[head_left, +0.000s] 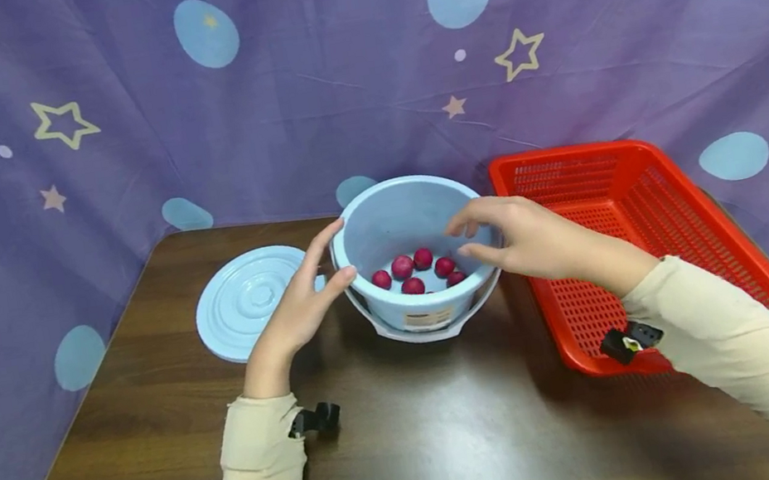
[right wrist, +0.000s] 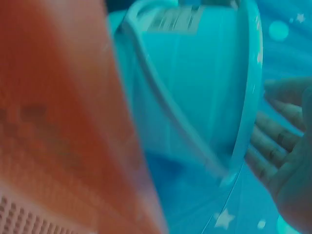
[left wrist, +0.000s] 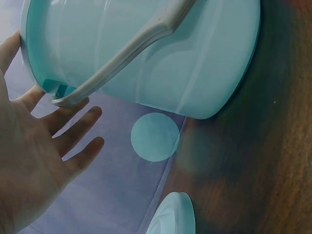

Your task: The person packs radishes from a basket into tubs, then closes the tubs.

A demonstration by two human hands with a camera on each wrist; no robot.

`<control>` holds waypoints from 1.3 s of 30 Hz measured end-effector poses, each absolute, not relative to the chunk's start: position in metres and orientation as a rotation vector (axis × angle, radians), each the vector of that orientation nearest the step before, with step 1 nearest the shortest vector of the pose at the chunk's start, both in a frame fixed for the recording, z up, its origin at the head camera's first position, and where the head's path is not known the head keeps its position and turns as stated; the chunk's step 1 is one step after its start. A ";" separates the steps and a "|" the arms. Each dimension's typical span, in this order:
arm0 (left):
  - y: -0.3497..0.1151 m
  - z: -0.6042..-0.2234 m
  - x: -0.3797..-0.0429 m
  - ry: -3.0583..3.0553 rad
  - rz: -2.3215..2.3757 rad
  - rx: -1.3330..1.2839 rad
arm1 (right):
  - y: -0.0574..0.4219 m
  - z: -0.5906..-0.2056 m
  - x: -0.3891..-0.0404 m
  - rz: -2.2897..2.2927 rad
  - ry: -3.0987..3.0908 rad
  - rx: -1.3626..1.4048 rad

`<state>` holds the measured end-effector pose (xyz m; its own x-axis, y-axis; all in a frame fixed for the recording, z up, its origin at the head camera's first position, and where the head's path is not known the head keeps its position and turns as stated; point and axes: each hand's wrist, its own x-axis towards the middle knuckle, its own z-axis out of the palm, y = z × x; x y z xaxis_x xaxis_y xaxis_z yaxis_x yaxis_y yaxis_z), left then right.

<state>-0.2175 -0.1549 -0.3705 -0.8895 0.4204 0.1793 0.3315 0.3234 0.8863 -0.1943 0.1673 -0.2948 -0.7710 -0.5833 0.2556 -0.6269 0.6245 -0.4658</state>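
A light blue bucket (head_left: 389, 218) stands upright on the table, holding several small, round, dark red things (head_left: 402, 266) of a kind I cannot tell. Its white handle (head_left: 420, 337) hangs down at the front. My left hand (head_left: 297, 308) touches the bucket's left rim with thumb and forefinger. In the left wrist view, that hand's other fingers are spread loosely beside the handle joint. Over the right rim is my right hand (head_left: 531, 238), its fingers loosely bent above the bucket's inside, with nothing seen in them. The right wrist view shows that hand (right wrist: 292, 151) beside the rim.
A round light blue lid (head_left: 244, 304) lies on the table left of the bucket. To the right sits a red plastic basket (head_left: 567, 152) with perforated sides, under my right forearm. A purple patterned cloth (head_left: 328, 73) hangs behind the brown wooden table (head_left: 416, 436).
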 end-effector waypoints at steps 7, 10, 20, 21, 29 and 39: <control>-0.159 -0.371 -0.218 2.538 1.668 0.804 | 0.136 -0.291 -0.171 0.971 -2.692 0.923; -0.164 -0.369 -0.218 2.594 1.683 0.863 | 0.122 -0.292 -0.165 1.077 -2.612 0.914; -0.201 -0.359 -0.209 2.821 1.575 0.847 | 0.073 -0.308 -0.149 1.402 -2.331 0.883; -0.206 -0.359 -0.208 2.833 1.571 0.842 | 0.068 -0.310 -0.147 1.436 -2.312 0.891; -0.243 -0.364 -0.202 2.927 1.525 0.719 | 0.024 -0.326 -0.133 1.583 -2.274 0.945; -0.288 -0.378 -0.209 2.944 1.483 0.392 | -0.028 -0.362 -0.128 1.649 -2.327 0.844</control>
